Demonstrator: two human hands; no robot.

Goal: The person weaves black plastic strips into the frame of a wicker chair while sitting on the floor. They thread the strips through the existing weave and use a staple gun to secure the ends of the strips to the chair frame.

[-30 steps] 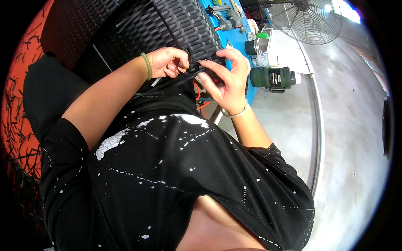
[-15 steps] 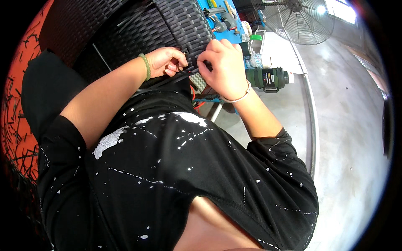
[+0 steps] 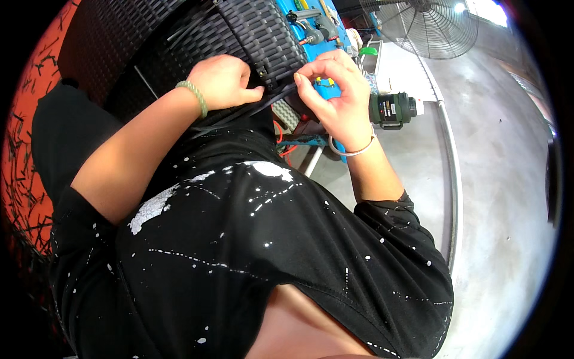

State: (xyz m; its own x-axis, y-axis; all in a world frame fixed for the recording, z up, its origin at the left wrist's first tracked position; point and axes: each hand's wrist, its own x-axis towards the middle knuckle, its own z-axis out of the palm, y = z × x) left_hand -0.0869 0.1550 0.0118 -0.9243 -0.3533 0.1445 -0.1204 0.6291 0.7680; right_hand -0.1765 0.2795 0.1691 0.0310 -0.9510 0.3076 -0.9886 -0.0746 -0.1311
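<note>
My left hand [image 3: 221,84] is closed against the dark woven wicker piece [image 3: 254,33]; its fingers curl under and the thumb points right. What those fingers hold is hidden. A flat black rattan strip [image 3: 269,103] runs from below this hand up to the right. At its upper right end, my right hand [image 3: 341,96] pinches with thumb and forefinger, just off the edge of the weave. Short loose strip ends stick out of the weave farther left.
On the right, a blue bench top [image 3: 326,45] carries a grey and red power tool [image 3: 323,31]. Beside it are a dark green flask-like container [image 3: 391,110] and a large wire-caged fan [image 3: 427,27]. Black scraps litter an orange surface [image 3: 27,185] at left.
My right hand has pulled away to the right, widening the gap between the hands. My left hand has shifted slightly left and turned its back up.
</note>
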